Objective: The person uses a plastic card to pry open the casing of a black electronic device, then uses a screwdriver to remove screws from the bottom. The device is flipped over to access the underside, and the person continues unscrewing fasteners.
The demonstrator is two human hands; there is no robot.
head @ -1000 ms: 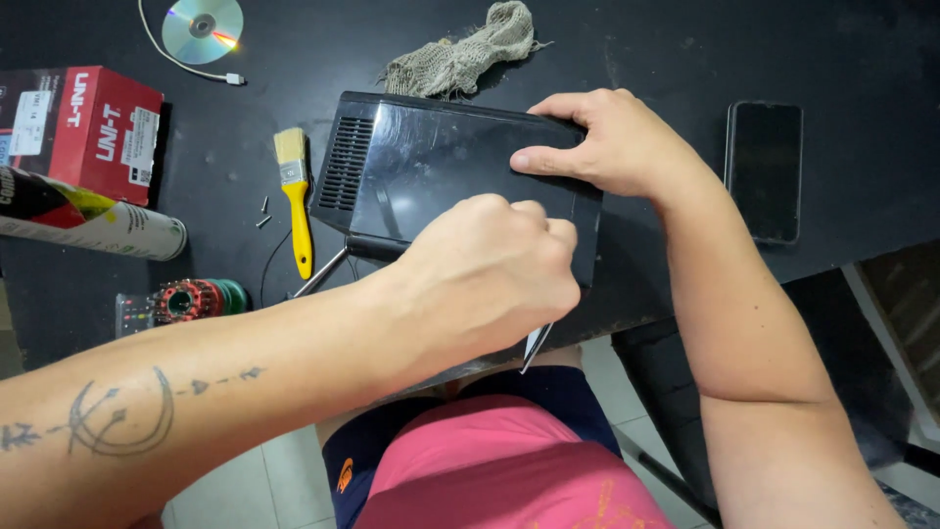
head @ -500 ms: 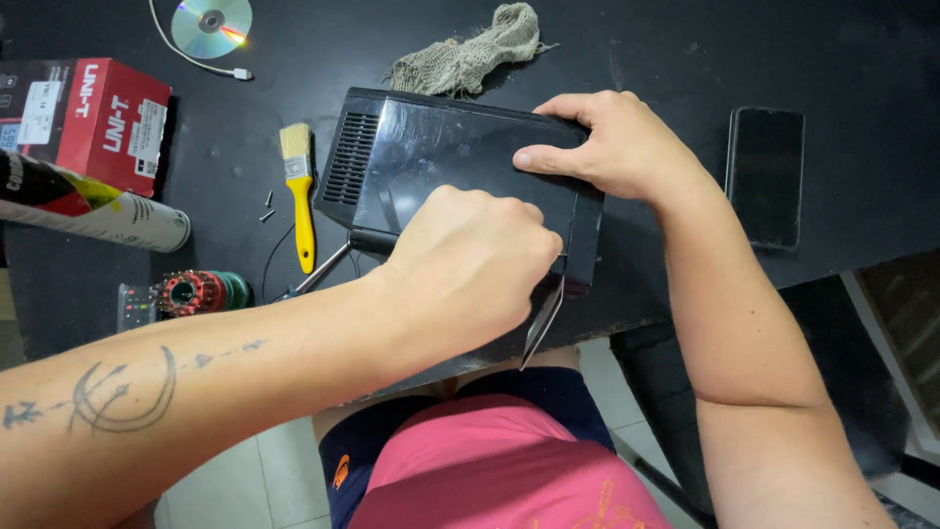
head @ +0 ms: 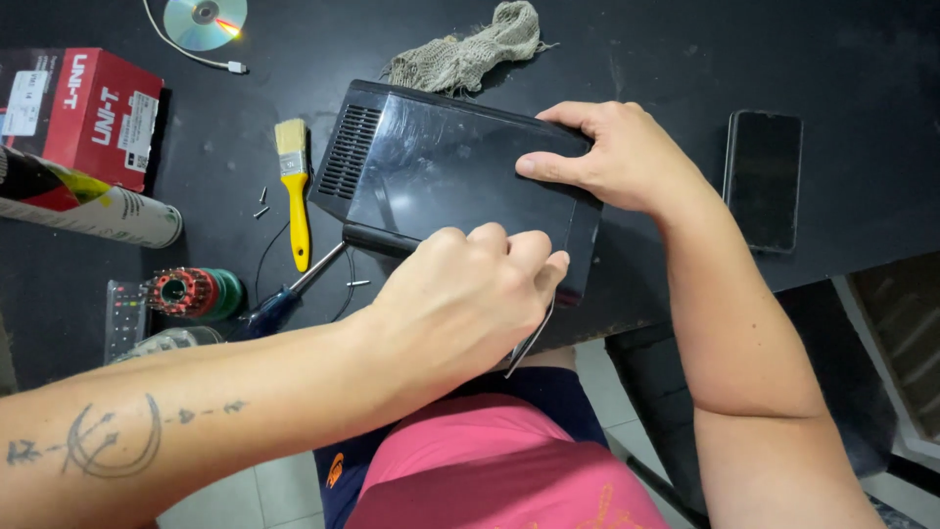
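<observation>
Movement since a second ago is small. The left hand [head: 460, 304] has drawn back a little toward the body and off the lid of the black box [head: 441, 167]. More of the glossy top now shows, while the thin metal blade [head: 529, 345] it holds stays at the box's near right corner. This reads as prying along that corner seam, with no gap open yet that can be seen.

Left of the box lie a red carton [head: 83, 113], a spray can [head: 98, 211] and a round bit holder [head: 186, 291]. A shiny disc [head: 204, 20] lies behind and to the left of the box. Just beside the box's left end are two small screws [head: 261, 203] and a yellow brush [head: 294, 186]. A screwdriver [head: 284, 299] has its shaft tip touching the box's near left corner.

The box sits flat on the dark tabletop [head: 666, 59], near its front edge, with a rag [head: 470, 54] just behind it. The left fingers are curled and pressed together, pinching the blade, which slants down past the box's near right corner. Whether its tip is inside the seam is hidden by the knuckles.

The right hand [head: 627, 157] lies on the box's far right corner. Its thumb stretches along the lid and the other fingers bend over the far edge, bracing the box rather than gripping it. A dark phone [head: 762, 176] lies to the right of the box, well apart from it.
</observation>
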